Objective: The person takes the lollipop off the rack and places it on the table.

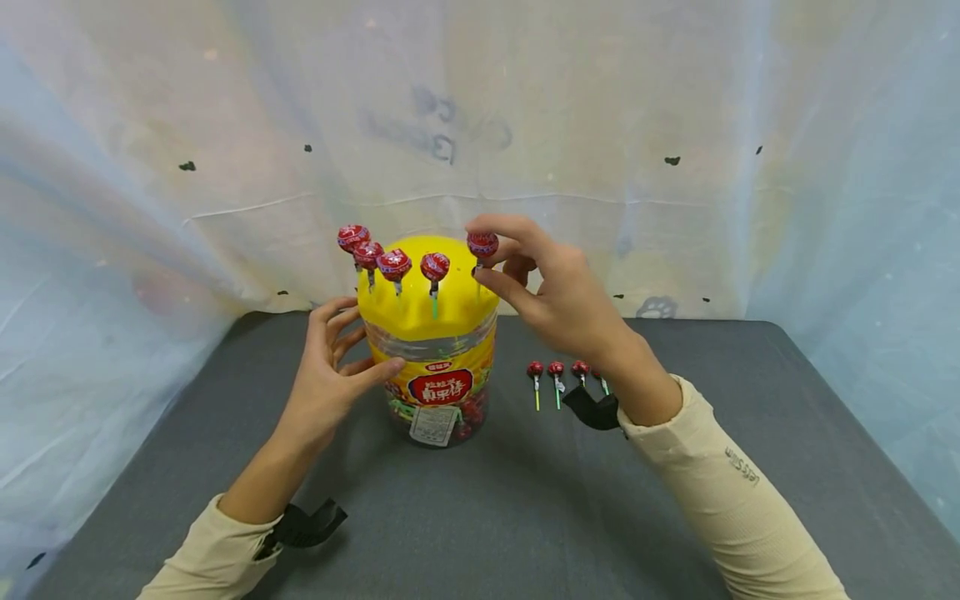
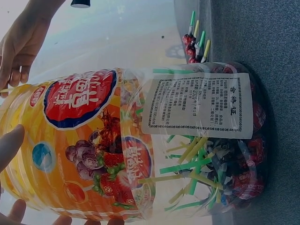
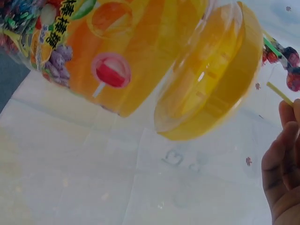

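Observation:
A clear plastic jar (image 1: 441, 387) with a yellow-orange printed label stands upright on the table, sticks and red-wrapped candies showing through its lower part. My left hand (image 1: 333, 358) holds its left side, thumb in front and fingers around the side. On the yellow lid (image 1: 420, 317), several red-wrapped lollipops (image 1: 393, 265) stand in a curved row, sticks down. Above the lid's right edge, my right hand (image 1: 551, 279) pinches another lollipop (image 1: 482, 243) between thumb and fingers. Its yellow stick (image 3: 280, 93) points out from the fingertips in the right wrist view, its free end apart from the lid.
To the right of the jar, several lollipops (image 1: 556, 369) lie in a row on the dark grey table (image 1: 480, 533), partly hidden by the right wrist's black strap (image 1: 592, 408). A whitish sheet (image 1: 555, 108) hangs behind the table and along both sides.

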The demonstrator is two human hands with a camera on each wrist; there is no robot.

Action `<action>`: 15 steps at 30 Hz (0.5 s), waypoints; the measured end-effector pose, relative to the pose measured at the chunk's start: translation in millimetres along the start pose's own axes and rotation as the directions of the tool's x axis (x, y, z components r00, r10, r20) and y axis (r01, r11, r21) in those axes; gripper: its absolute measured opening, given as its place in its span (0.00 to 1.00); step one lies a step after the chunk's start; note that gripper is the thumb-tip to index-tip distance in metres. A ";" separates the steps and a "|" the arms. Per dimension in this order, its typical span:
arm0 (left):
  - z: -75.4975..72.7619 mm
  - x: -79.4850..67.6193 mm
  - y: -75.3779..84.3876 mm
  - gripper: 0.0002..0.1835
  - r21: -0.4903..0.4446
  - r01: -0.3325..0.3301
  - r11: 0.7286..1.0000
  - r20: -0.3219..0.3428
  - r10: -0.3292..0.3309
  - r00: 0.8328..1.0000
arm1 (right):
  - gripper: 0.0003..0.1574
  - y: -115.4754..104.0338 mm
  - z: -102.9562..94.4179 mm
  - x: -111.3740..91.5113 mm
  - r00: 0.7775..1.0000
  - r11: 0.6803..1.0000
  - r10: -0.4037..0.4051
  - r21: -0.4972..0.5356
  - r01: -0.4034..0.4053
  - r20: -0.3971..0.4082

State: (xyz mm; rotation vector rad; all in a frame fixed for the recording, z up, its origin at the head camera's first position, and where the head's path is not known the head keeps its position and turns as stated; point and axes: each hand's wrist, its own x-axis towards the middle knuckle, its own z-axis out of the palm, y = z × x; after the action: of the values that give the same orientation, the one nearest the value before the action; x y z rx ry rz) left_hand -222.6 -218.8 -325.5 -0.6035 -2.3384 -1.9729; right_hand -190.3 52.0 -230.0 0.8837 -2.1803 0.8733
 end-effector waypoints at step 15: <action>0.3 2.9 -4.3 0.46 0.013 -0.012 1.000 -0.001 0.012 1.000 | 0.31 18.8 -22.2 -30.7 0.995 0.995 0.088 -0.049 -0.090 -0.036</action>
State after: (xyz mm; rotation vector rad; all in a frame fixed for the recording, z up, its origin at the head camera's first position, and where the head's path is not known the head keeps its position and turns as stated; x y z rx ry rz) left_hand -226.6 -218.3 -328.9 -0.6148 -2.3394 -1.9516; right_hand -180.2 89.9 -245.9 0.7472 -2.2171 0.8656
